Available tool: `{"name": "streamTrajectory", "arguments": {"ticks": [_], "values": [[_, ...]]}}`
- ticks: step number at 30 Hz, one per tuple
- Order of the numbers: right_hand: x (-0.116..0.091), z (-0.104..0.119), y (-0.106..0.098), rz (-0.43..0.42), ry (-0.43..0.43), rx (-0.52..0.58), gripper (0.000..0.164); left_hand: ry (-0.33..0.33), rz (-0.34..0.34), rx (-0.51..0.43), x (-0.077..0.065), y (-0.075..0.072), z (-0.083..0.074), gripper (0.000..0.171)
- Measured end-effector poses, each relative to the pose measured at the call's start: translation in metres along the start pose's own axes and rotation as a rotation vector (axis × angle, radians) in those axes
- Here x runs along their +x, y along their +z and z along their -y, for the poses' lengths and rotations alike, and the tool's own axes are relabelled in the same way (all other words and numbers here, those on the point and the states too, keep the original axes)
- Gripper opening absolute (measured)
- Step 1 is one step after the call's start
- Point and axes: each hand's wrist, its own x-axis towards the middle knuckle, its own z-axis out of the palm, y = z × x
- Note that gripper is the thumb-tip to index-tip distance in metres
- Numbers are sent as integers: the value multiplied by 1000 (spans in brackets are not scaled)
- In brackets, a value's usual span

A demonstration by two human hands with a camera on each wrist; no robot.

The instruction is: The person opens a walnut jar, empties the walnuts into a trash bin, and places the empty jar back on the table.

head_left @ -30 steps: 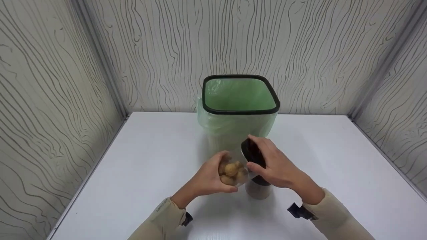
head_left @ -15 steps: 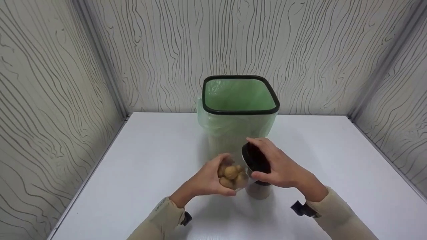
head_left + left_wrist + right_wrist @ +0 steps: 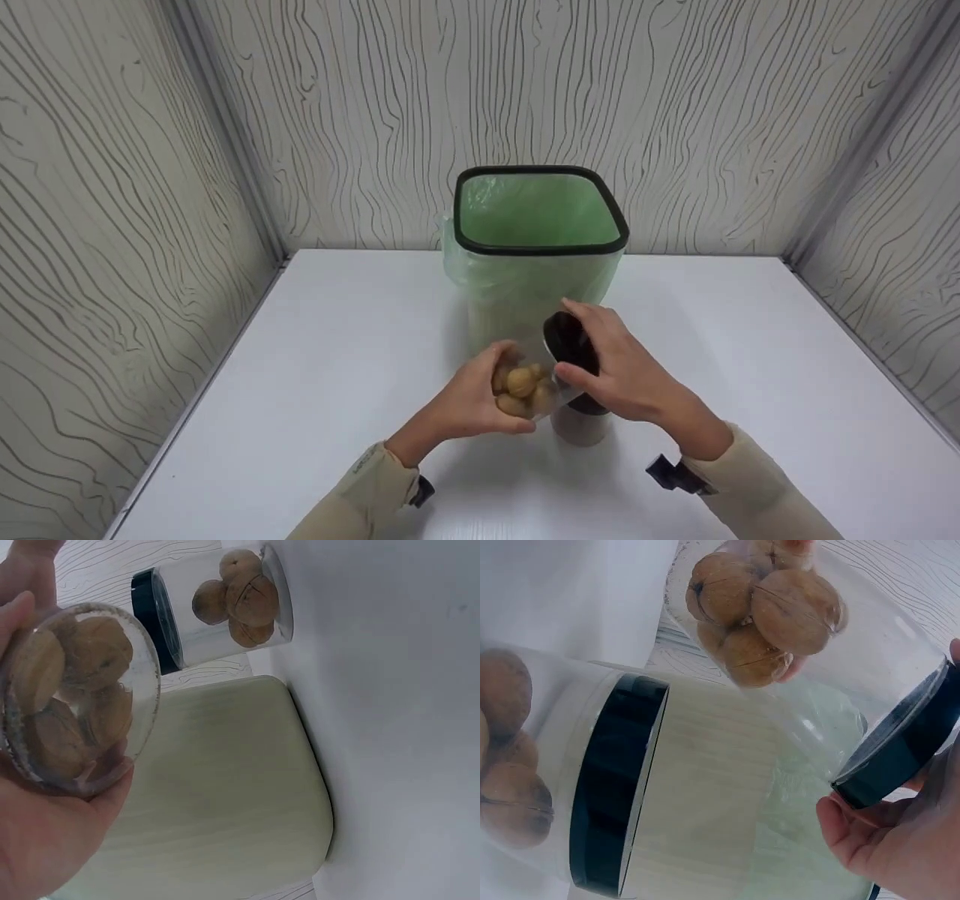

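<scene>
My left hand (image 3: 469,397) grips the base end of a clear plastic jar (image 3: 821,709) that is tilted above the table. Several walnuts (image 3: 791,611) lie in its base end. On the jar's other end is a black lid (image 3: 904,739), and my right hand (image 3: 626,371) holds it round the rim with thumb and fingers. From the right wrist view, lid and jar appear joined; whether the thread is engaged cannot be told. A second jar (image 3: 581,429) with walnuts and a black lid stands upright on the table, partly hidden below my right hand.
Behind the hands stands a pale bin (image 3: 510,311) with a green liner bag and a black rim (image 3: 541,250). The white table (image 3: 337,360) is enclosed by wood-grain patterned walls (image 3: 360,112) at the back and both sides.
Half a second ago my right hand and the lid had turned slightly down towards me; now they are back up. My left hand shifted slightly with the jar. The second jar stayed put.
</scene>
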Motion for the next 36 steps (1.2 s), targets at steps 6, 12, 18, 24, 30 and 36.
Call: {"name": "streamTrajectory", "arguments": {"ticks": [6, 12, 18, 24, 30, 36], "values": [[0, 2, 0, 38, 16, 6, 76, 4, 10, -25, 0, -1, 0, 95], [-1, -4, -3, 55, -80, 54, 76, 29, 33, -29, 0, -3, 1, 95], [0, -11, -5, 48, -181, 57, 77, 32, 53, -40, 0, -4, 1, 94], [2, -14, -7, 59, -240, 88, 80, 13, 80, -63, 0, -6, -1, 94], [2, -18, -8, 54, -319, 101, 79, 17, 99, -68, 0, -6, 0, 94], [0, -13, -8, 71, -245, 88, 81, 18, 73, -50, 0, -4, 1, 95]]}}
